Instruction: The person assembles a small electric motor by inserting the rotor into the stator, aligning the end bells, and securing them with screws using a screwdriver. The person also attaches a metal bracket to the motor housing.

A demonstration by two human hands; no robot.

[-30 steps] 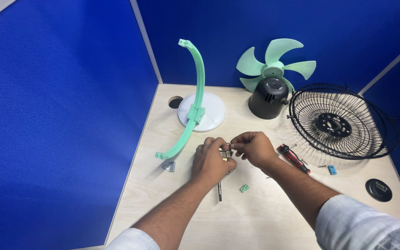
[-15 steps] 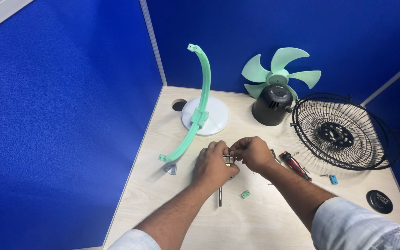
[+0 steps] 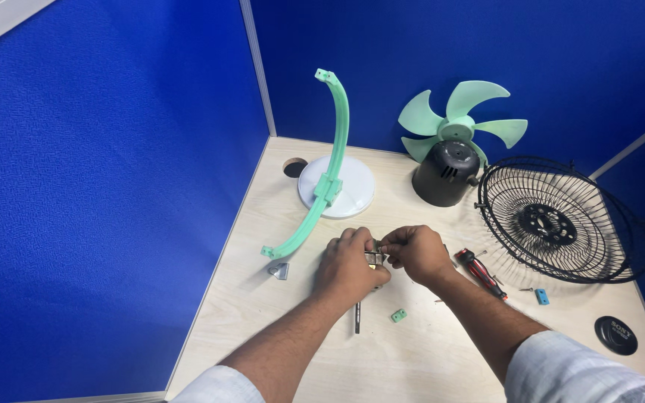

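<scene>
My left hand [image 3: 349, 265] and my right hand [image 3: 416, 254] meet over the middle of the light wooden desk [image 3: 427, 373]. Together they pinch a small metal part [image 3: 374, 258] between their fingertips. A thin metal rod [image 3: 357, 316] lies on the desk just below my left hand, and a small green clip [image 3: 399, 316] lies beside it. A curved green arm [image 3: 322, 179] leans to the left of my hands, resting across a round white base [image 3: 352, 186].
A green fan blade [image 3: 460, 116] sits on a black motor housing [image 3: 446, 173] at the back. A black wire grille [image 3: 561, 220] lies at right. A red-handled screwdriver [image 3: 481, 271], loose screws, a small blue clip [image 3: 541, 296], a black round cap [image 3: 615, 334] and a metal bracket [image 3: 280, 270] lie about. Blue partition walls enclose the desk.
Both hands stay together on the small part, fingers shifting only slightly. The view has drifted a little, so everything sits lower and further right in frame.
</scene>
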